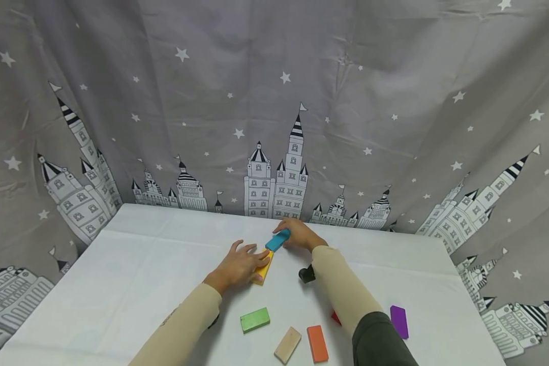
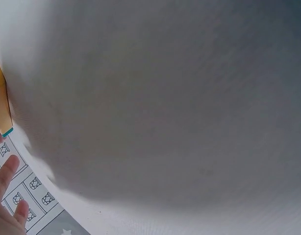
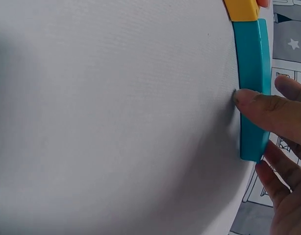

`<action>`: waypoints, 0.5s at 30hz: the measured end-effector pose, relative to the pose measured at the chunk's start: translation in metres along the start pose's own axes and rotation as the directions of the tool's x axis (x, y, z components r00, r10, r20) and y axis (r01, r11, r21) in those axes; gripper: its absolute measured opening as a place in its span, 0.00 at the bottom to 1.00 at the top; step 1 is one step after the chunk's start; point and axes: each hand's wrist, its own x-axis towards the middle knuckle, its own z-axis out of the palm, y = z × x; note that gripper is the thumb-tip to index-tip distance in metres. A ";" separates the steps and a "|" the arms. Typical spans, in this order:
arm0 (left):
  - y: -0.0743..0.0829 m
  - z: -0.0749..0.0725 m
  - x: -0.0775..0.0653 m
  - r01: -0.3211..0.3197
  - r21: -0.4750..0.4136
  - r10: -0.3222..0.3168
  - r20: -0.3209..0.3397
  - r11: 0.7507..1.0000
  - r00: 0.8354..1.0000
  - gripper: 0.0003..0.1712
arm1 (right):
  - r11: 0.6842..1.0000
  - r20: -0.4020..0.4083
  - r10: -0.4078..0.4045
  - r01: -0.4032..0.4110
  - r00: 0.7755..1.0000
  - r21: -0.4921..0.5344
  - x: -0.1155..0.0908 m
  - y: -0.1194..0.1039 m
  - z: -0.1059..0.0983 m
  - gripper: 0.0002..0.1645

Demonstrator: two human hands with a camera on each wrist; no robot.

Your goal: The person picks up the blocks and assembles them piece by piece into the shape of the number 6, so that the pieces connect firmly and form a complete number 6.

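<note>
Blue block (image 1: 277, 240): beyond yellow block (image 1: 266, 269), ends meeting; long axis slants away rightward.
Right hand (image 1: 302, 235): nearer blue block, pinching it.
Left hand (image 1: 239, 265): fingers spread at yellow block; pinch, I cannot tell.

Seven blocks (image 1: 255, 320); two hands (image 1: 239, 266); one white tabletop (image 1: 132, 284); one grey backdrop (image 1: 329, 66).

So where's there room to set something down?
Bare: the table left of the left sleeve, and beyond the purple block, right of the right sleeve. Crowded: around the left hand, right hand, yellow block and blue block; nearer, around the green block, tan block and orange block.
</note>
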 end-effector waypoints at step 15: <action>0.002 -0.001 0.003 0.028 0.004 -0.028 0.032 1.000 0.999 0.35 | 0.995 -0.058 0.094 -0.092 0.994 0.022 -0.048 0.004 -0.031 0.25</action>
